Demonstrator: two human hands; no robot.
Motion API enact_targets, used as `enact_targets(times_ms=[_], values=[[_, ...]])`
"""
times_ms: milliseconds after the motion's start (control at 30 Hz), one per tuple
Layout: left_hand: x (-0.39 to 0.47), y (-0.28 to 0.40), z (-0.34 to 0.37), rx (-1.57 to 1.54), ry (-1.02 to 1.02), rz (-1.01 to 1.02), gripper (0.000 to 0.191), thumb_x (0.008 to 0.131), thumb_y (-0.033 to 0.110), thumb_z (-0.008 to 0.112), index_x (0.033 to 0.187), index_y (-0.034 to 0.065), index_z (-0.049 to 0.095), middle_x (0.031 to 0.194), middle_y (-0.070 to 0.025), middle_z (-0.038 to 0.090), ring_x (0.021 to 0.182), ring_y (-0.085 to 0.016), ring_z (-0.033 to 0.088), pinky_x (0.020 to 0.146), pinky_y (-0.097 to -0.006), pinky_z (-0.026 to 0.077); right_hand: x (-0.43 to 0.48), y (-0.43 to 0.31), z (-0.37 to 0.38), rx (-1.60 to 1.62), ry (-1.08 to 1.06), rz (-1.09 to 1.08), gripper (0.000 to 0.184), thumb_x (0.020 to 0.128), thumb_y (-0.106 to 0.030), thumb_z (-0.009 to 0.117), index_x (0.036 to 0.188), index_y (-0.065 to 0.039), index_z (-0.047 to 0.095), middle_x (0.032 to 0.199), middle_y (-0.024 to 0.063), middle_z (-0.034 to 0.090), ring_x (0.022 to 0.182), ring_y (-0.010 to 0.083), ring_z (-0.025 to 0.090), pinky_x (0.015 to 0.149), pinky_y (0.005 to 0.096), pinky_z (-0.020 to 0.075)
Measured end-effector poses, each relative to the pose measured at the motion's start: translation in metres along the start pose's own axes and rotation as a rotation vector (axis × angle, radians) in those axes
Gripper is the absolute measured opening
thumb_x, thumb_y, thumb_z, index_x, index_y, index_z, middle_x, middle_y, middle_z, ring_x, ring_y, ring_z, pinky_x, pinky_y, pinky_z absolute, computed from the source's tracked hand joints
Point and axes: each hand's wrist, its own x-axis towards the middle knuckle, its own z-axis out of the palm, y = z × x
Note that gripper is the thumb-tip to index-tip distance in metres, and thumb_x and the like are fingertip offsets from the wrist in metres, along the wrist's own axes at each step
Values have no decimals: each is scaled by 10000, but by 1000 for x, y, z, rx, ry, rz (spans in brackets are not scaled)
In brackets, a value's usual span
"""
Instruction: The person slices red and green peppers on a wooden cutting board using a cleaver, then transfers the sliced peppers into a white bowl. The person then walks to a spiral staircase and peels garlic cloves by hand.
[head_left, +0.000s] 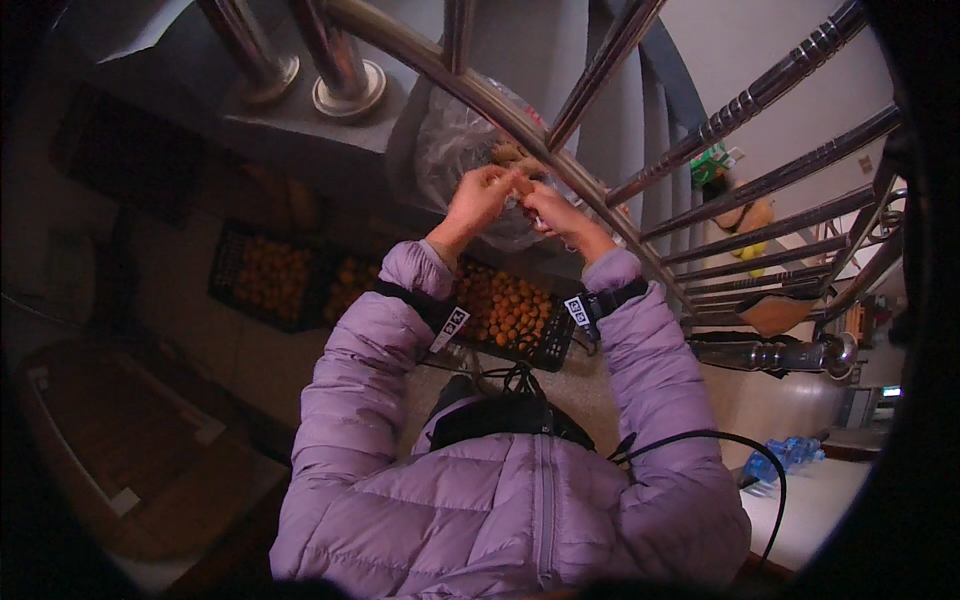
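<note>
My left hand (480, 202) and my right hand (559, 214) meet over a clear plastic bag (442, 142) on the grey steps. Several tan, knobbly pieces, perhaps ginger root (514, 156), lie in the mouth of the bag, just beyond my fingertips. The fingers of my left hand are pinched around a small brown piece (523, 186), partly hidden by both hands. My right hand is curled in a fist against that piece. A small white-ended object (540, 223) shows at its lower edge; the rest of it is covered by the fingers.
A metal stair railing (517, 124) slants close above and right of my hands. Below my forearms stand black plastic crates (555, 337) of small orange fruit (517, 311). A cardboard box (127, 442) is at lower left, and blue bottles (784, 456) are at right.
</note>
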Motion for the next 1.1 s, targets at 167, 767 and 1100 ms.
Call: enact_targets(times_ms=[167,767,1100], values=[[-14,-13,-3,-11,-113,59,291,836,276,600,904,-7,610,643,0,534,521,-55,463,441,-189,332,2,12,-5,-104,-174,-54,284,823,-182,453,1089,-121,532,697,-32,458,507,53,354,418,194,266],[-14,-44,20,144,444,174,288,792,236,591,868,-38,632,655,-60,597,552,-114,540,496,-255,426,10,31,31,-713,499,-587,200,824,-199,464,814,-11,530,759,228,573,718,402,546,579,452,422],[17,-15,-10,-227,208,-116,315,835,382,550,812,68,554,683,-50,519,443,-125,439,395,-257,344,-9,33,-1,634,133,-155,179,785,-214,440,833,-60,516,717,78,573,445,100,422,345,200,253]])
